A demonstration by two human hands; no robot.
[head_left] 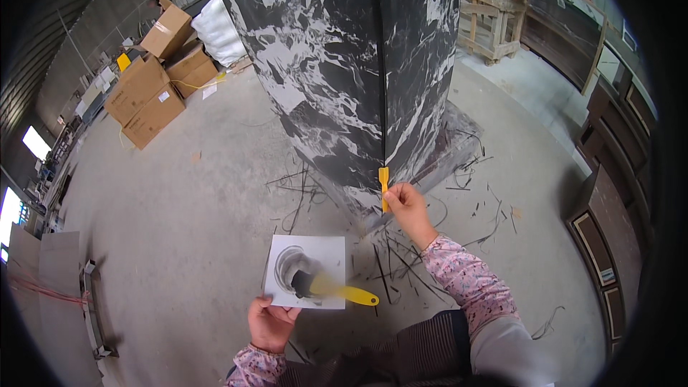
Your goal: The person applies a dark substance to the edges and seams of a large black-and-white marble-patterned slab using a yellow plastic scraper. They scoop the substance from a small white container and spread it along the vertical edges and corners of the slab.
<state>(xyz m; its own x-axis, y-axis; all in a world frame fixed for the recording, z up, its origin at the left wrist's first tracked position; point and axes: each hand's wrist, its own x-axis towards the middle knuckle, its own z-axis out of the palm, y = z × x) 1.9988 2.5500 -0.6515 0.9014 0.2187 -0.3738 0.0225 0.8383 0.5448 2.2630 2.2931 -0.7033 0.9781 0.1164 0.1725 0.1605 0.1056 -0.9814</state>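
My left hand (269,322) grips the lower left edge of a white square board (331,249). On the board is a ring of grey smears, with a dark patch in it. A putty knife (356,294) with a yellow handle lies across the board, its handle sticking out past the right edge. My right hand (408,209) pinches a small yellow plastic scraper (384,179), its wide end up. The scraper is at the lower part of a dark vertical seam (382,93) on the corner of a tall black-and-white marble-patterned block (315,50).
Under the block is a base wrapped in clear film (455,132). Dark thin strips (390,265) litter the floor around it. Cardboard boxes (147,93) and a white wrapped bundle (217,29) stand at the far left. Dark wooden panels (609,222) and a wooden crate (491,11) stand on the right.
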